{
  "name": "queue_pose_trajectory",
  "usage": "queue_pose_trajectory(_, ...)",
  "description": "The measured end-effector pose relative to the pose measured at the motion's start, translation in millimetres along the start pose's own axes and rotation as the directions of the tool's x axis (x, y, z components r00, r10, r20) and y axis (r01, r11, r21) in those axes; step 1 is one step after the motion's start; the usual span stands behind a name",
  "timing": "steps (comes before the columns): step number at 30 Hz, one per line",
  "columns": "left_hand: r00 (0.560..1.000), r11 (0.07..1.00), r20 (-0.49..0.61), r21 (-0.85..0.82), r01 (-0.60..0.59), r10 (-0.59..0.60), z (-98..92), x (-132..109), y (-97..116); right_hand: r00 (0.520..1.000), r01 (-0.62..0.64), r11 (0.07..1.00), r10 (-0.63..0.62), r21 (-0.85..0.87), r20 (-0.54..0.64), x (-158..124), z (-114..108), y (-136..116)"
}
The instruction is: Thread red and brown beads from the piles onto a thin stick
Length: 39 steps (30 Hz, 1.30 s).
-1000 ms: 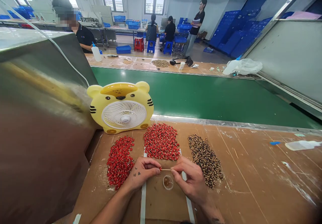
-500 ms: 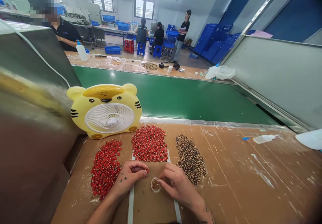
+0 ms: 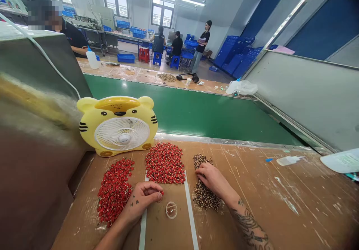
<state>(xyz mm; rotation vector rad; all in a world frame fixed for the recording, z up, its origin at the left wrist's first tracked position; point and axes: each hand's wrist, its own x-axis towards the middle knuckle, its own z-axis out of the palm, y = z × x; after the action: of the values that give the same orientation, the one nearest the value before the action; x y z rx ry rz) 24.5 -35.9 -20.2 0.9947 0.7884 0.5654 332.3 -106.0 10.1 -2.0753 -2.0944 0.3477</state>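
Across the near side of the line runs a brown worktop (image 3: 266, 197), its flat surface scored with straight lines and smeared with whitish, glossy streaks. Behind it lies a smooth green belt (image 3: 202, 111) with a metal edge, and at the left stands a dull, boxy metal cabinet (image 3: 36, 141). Against that corner sits a rounded yellow fan (image 3: 89, 122) shaped like a tiger's head, with a white spiral grille. Three heaps follow: a middle red heap (image 3: 165, 164), glossy and flecked with black and pale tips; a left red heap (image 3: 114, 190), longer and looser; and a dark-and-tan heap (image 3: 206, 199) of small, grainy, bead-like pieces. The right hand (image 3: 210, 177) dips its bunched fingertips to this last heap; whether they grip a piece cannot be told. The left hand (image 3: 143, 197) pinches a small red piece (image 3: 162, 192) between thumb and forefinger, above the board between two pale strips. Just below it rests a round, clear, shallow cup (image 3: 171, 210). Half a second ago the right hand was at the cup; now it is over the dark-and-tan heap, while the left hand keeps its pinch.
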Motion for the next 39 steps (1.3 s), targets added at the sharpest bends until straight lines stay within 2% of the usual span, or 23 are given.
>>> queue_pose_trajectory(7,1.000,1.000,0.004,0.003,0.000,0.000,1.6,0,0,1.000,-0.002,1.000,0.003,0.021,-0.011,4,6,4)
queue_pose_trajectory(14,1.000,1.000,-0.003,-0.021,0.011,-0.011,3.1,-1,2,0.991,-0.069,0.989,0.083,0.128,-0.102,-6,8,7)
queue_pose_trajectory(21,1.000,0.999,-0.005,-0.030,0.024,-0.024,4.6,-1,4,0.986,-0.083,0.968,0.113,0.236,-0.120,-12,11,9)
queue_pose_trajectory(31,1.000,1.000,0.001,0.003,0.016,-0.016,4.4,-2,6,0.967,-0.169,0.935,0.219,0.312,-0.133,-24,0,-3)
queue_pose_trajectory(37,1.000,1.000,-0.012,-0.003,0.015,-0.015,4.6,-2,8,0.928,-0.186,0.892,0.298,0.412,-0.225,-34,-1,-4)
queue_pose_trajectory(39,1.000,1.000,-0.013,0.001,0.007,-0.007,4.1,-2,6,0.901,-0.211,0.832,0.370,0.513,-0.229,-37,2,-8)
